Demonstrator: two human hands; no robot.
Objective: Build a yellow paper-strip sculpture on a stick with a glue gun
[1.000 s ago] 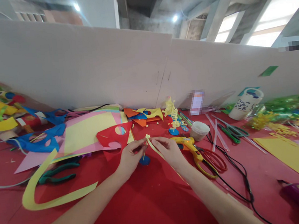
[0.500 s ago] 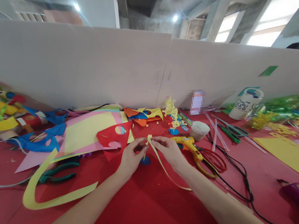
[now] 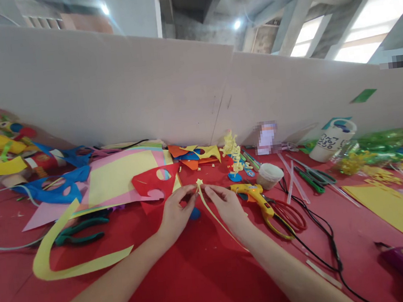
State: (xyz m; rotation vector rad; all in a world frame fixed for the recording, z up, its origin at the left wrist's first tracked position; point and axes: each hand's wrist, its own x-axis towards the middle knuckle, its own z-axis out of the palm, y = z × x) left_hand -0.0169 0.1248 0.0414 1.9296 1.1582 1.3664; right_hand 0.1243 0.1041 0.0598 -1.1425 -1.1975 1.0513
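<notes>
A small yellow star point(image 3: 199, 182) shows between my two hands at mid-table height. My left hand point(image 3: 177, 210) is closed in a pinch at the star's left side, thumb and forefinger on its lower part. From the star a narrow yellow paper strip point(image 3: 216, 218) hangs down in a curve toward my right forearm. My right hand point(image 3: 227, 206) is closed, its fingertips pinching the strip's upper end by the star. Beneath my left fingers part of a blue disc point(image 3: 195, 214) shows. A red felt mask point(image 3: 147, 181) lies just beyond my left hand.
Right of my hands lie a yellow glue gun point(image 3: 254, 192), scissors point(image 3: 280, 229), a paper cup point(image 3: 271, 175) and black cables point(image 3: 327, 234). Green-handled pliers point(image 3: 82, 231) and a curved yellow strip point(image 3: 41, 254) lie left. A yellow curly figure point(image 3: 234, 152) stands behind.
My right fingers have shifted slightly in toward the star, and the hanging strip is drawn straighter, with less of its lower end showing. The view has moved slightly.
</notes>
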